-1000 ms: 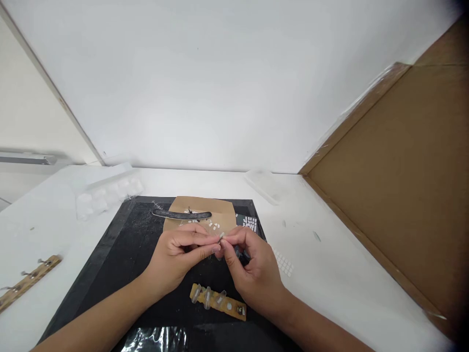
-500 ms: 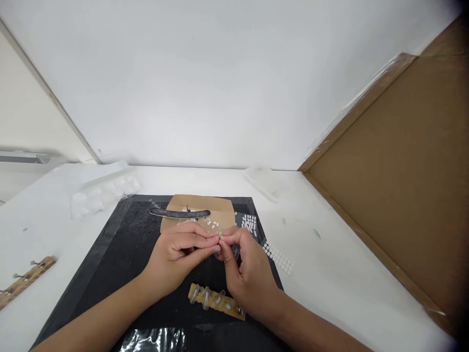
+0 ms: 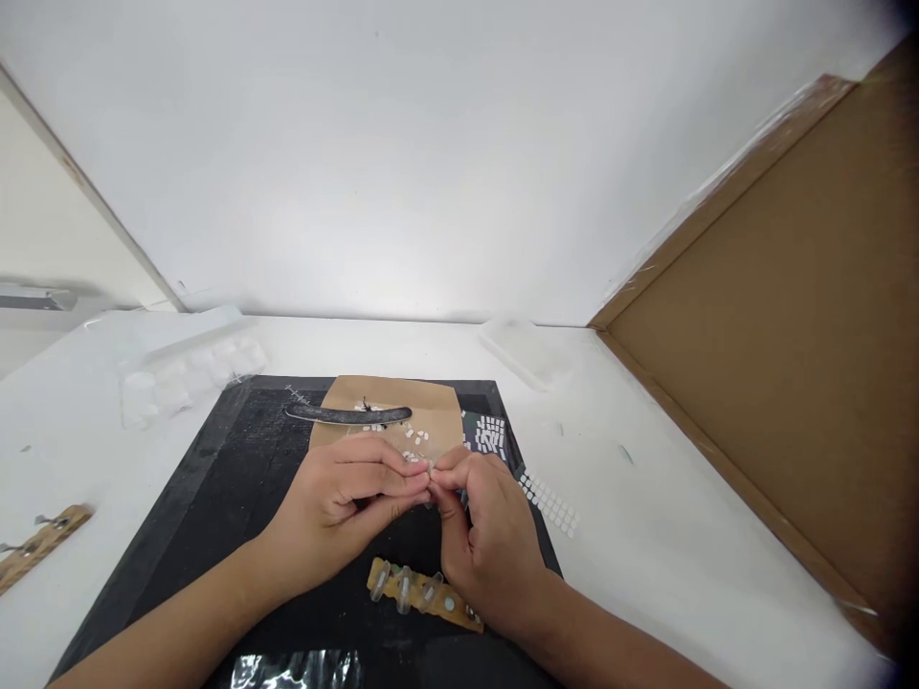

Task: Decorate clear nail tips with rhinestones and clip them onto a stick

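My left hand [image 3: 351, 498] and my right hand [image 3: 488, 526] meet above the black mat [image 3: 236, 498]. Both are closed in a pinch, fingertips touching, around a small translucent piece [image 3: 431, 467]. Fingers cover most of it, so its kind is unclear. Below them, a wooden strip [image 3: 423, 591] carries several clear false nails [image 3: 404, 587] standing across it; its right end lies partly behind my right hand. Just beyond my fingers, loose white bits [image 3: 416, 435] lie on a brown paper sheet [image 3: 431, 397]. A dark curved nail file [image 3: 351, 414] rests across that sheet.
Sheets of small white tabs [image 3: 549, 502] lie to the right. A clear plastic tray [image 3: 193, 373] stands at back left, a flat clear lid [image 3: 521, 349] at back right. Another wooden strip with metal pegs [image 3: 43, 545] is far left. Cardboard [image 3: 775, 287] walls the right side.
The view has shifted slightly. Both hands keep their pinch at the same spot over the mat; the fingers have moved a little and cover the small piece more.
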`<state>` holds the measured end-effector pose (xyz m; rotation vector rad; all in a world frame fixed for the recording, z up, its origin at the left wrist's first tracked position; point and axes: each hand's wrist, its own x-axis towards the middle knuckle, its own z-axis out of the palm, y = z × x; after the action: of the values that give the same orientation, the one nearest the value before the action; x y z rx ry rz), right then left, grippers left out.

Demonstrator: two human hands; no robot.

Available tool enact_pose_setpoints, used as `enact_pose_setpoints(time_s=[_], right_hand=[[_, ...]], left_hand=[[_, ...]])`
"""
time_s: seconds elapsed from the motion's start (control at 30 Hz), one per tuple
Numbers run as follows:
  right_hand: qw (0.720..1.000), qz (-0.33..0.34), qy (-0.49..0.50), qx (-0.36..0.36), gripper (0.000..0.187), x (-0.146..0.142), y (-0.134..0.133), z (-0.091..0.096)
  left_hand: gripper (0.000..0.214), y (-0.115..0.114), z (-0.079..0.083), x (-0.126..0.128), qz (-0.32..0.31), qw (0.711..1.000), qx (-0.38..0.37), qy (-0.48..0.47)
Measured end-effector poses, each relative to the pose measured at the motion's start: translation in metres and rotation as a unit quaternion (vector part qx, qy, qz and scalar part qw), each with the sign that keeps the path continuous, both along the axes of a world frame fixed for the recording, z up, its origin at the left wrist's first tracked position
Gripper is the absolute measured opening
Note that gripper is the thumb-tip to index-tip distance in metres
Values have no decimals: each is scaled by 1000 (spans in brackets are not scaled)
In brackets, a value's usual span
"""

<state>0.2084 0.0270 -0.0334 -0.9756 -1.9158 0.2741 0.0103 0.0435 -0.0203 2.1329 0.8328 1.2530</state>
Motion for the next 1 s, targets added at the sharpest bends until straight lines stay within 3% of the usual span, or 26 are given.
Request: enact_pose_setpoints(time_s=[0.4,0.7,0.9,1.0], right_hand=[[999,-10,38,-10,14,-2,6,2],[997,-5,53,-53,6,2,8,5],[994,-5,50,-97,2,6,6,8],[990,-14,66,-124,24,11,9,9]], left_hand=[[19,6,1,1,22,998,-47,-45],[14,5,-2,3,91,978,-161,-95],[16,4,-4,0,118,986,-109,-52],[18,5,-2,-3,135,989,-51,-13]])
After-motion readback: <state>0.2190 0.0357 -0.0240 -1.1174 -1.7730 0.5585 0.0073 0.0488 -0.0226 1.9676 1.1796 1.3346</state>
